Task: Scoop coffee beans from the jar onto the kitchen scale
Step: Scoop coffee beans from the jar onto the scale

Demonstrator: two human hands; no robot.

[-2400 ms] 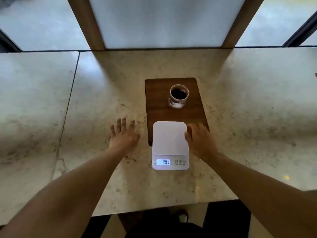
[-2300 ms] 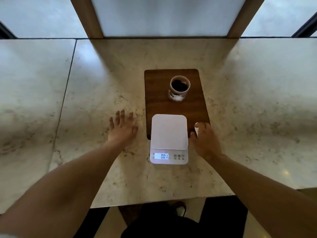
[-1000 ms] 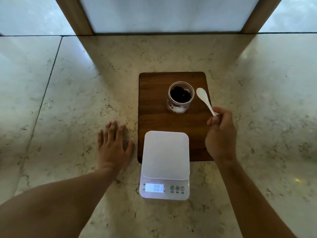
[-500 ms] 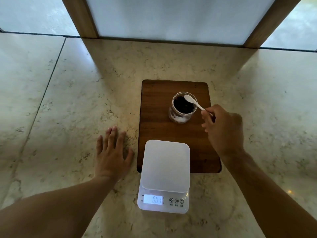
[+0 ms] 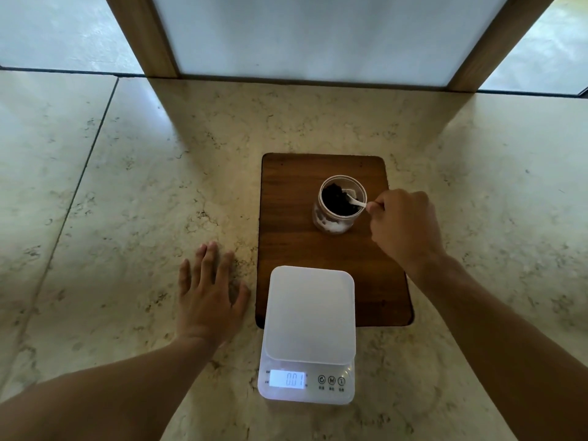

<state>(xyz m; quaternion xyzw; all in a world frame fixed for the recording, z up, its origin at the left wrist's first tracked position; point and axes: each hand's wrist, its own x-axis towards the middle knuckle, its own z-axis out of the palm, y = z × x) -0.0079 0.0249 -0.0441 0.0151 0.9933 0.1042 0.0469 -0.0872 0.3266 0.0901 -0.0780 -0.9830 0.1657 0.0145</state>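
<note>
An open clear jar (image 5: 337,224) of dark coffee beans (image 5: 334,202) stands on the far half of a dark wooden board (image 5: 286,224). My right hand (image 5: 404,227) grips a small white spoon (image 5: 354,200) by its handle, and the spoon's bowl dips into the beans inside the jar. A white kitchen scale (image 5: 308,316) lies nearer to me, overlapping the board's near edge; its platform is bare and its lit display reads 0.01. My left hand (image 5: 210,294) rests flat on the stone counter, left of the scale, fingers spread and holding nothing.
The pale marbled stone counter (image 5: 127,218) stretches wide to both sides. At its far edge stands a frosted panel (image 5: 318,36) between two slanted wooden posts.
My right hand picked up the white spoon from beside the scale, carried it to the jar and lowered its bowl into the beans. My left hand stayed flat on the counter.
</note>
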